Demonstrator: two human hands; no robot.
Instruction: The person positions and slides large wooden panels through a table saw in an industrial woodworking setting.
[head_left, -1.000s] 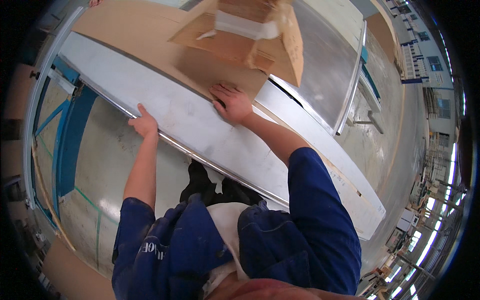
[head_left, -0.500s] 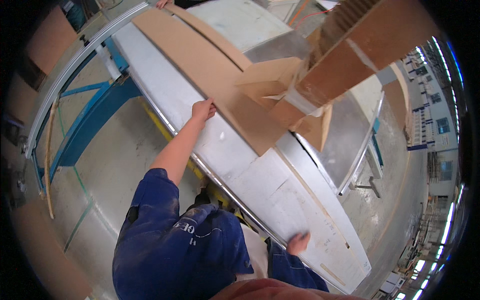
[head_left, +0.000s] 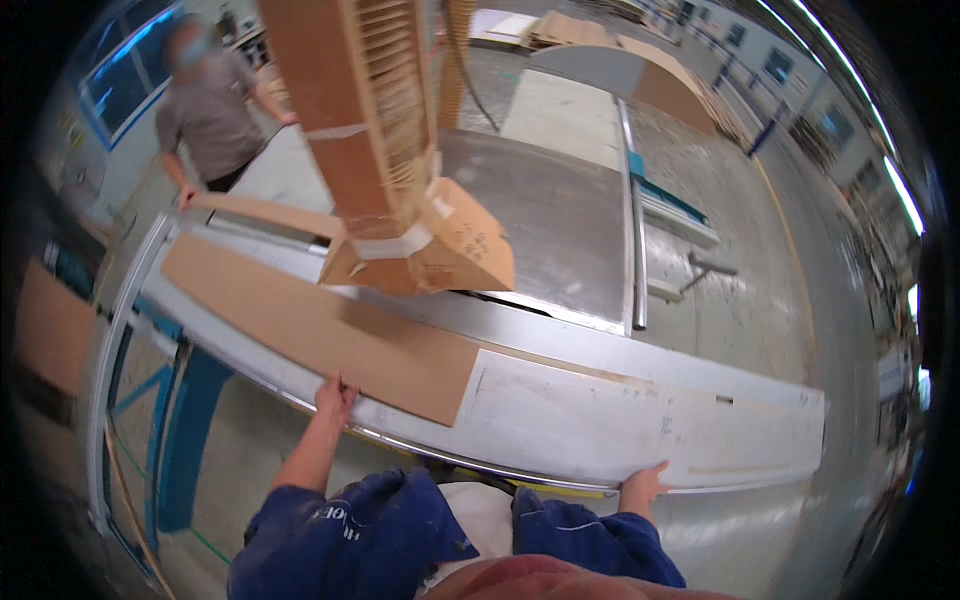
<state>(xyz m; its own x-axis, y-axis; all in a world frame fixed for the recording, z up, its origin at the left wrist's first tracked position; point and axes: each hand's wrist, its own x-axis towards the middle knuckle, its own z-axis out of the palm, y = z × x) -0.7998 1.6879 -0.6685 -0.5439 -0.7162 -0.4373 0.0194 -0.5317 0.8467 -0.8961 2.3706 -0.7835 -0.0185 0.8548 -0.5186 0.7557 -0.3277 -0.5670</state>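
A flat brown board [head_left: 330, 325] lies along a long pale sliding table [head_left: 560, 410]. My left hand [head_left: 336, 398] is at the board's near edge, fingertips on its top and closed on that edge. Farther right, my right hand [head_left: 643, 487] grips the table's near metal edge, thumb on top; its lower fingers are partly hidden. Behind the board runs a narrow brown strip [head_left: 270, 214], separated from it by a gap. A co-worker's hand [head_left: 187, 197] holds the strip's far left end.
A brown column with a cardboard hood [head_left: 400, 262] stands over the board's far edge and hides part of the strip. Beyond is a grey metal table [head_left: 560, 200]. A person [head_left: 210, 110] stands at the far left. Blue frame parts [head_left: 190, 430] show below left.
My view has swung left and levelled, bringing the co-worker into sight. My left hand stays at the board's near edge; my right hand is now at the table's edge.
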